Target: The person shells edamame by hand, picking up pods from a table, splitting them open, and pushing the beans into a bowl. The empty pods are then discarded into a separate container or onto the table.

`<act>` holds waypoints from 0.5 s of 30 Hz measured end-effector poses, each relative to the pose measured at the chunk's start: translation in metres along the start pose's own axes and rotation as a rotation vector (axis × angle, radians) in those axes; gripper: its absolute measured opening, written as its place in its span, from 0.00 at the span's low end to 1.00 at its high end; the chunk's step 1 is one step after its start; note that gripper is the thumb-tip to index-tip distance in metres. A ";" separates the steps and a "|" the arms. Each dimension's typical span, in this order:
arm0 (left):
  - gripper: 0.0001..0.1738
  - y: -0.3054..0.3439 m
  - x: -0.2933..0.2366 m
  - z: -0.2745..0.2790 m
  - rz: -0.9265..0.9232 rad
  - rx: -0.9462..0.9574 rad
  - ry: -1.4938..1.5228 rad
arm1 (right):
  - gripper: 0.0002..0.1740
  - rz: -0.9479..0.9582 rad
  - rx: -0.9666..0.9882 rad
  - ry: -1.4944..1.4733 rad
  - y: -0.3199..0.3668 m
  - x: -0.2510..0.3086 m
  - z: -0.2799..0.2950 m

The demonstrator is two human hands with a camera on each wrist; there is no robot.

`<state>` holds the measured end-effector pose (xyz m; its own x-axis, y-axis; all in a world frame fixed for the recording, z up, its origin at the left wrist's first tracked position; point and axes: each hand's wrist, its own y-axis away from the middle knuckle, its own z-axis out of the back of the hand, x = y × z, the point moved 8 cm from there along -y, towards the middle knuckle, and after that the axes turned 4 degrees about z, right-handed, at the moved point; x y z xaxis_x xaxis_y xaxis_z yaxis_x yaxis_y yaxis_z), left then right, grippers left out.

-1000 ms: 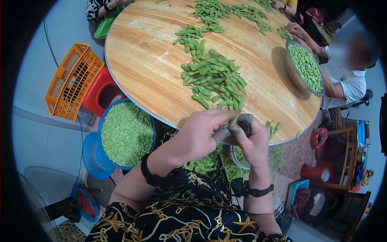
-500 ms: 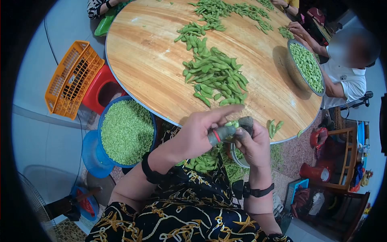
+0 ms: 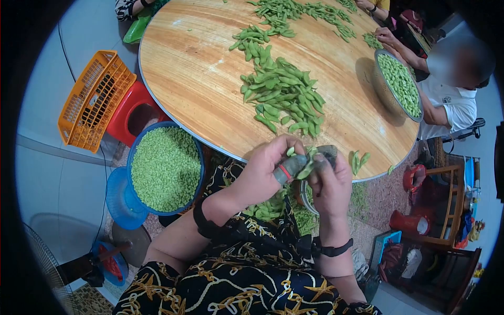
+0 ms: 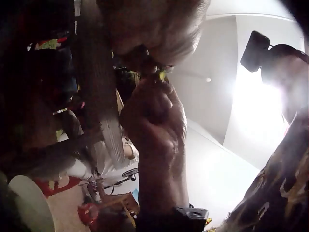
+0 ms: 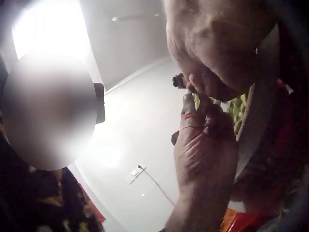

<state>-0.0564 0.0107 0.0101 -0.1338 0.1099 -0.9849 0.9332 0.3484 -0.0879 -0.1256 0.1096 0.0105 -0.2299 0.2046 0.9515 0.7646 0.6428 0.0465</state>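
Note:
Over the table's near edge, my left hand and right hand meet on a split green edamame pod. The left thumb wears a dark green cover with a red band; it presses on the pod while the curled forefinger lies beside a loose pale bean. On the other side, the right thumb and dark-covered finger pinch the pod. In the right wrist view, the left hand shows its banded thumb against the pod. A heap of unopened edamame pods lies just beyond the hands.
A blue basin of shelled beans stands left of the round wooden table. A metal colander of beans sits at the table's right edge near another person. Below my hands are a bowl rim and pods in the lap.
The pod between my hands has split, with beans showing. My left forefinger, earlier stretched out, has curled back, and a bean now shows beside it. The right hand keeps its pinch.

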 end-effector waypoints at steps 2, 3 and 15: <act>0.07 -0.001 0.015 -0.008 0.169 0.158 0.504 | 0.05 -0.048 -0.039 -0.173 0.000 0.008 0.007; 0.06 -0.001 0.013 -0.006 0.189 0.155 0.582 | 0.05 0.002 0.135 -0.212 -0.001 0.013 0.008; 0.05 0.015 0.020 -0.022 0.363 0.233 0.531 | 0.02 0.525 0.057 0.845 0.015 0.056 -0.022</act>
<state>-0.0525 0.0388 -0.0075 0.1116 0.6447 -0.7562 0.9893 -0.0001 0.1458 -0.1141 0.1143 0.0715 0.6501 -0.1055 0.7525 0.6114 0.6605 -0.4357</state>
